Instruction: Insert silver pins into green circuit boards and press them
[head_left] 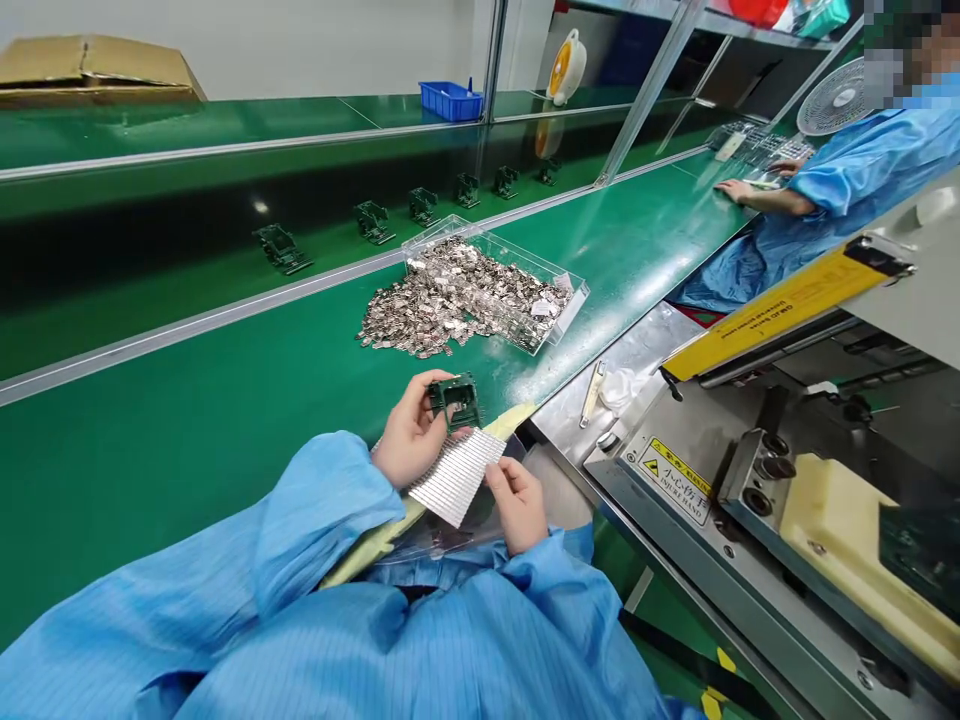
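Note:
My left hand (411,438) is closed around a small dark green frame-like part (463,398), which has a square opening in its middle. Just below that part lies a white sheet with fine parallel strips (457,478), tilted in front of my body. At the sheet's right edge, the thumb and fingertips of my right hand (519,502) are pinched together on it. Whether a single strip is lifted between those fingertips is too small to tell. Yellow material (514,418) shows under the sheet, at the bench edge.
Beyond my hands, small metal pieces (412,312) spill from a clear tray (574,310) on the green bench (187,440). Several dark green parts (281,248) line the far belt. At right stand a machine (675,480) with an injury warning label and a co-worker in blue (862,150).

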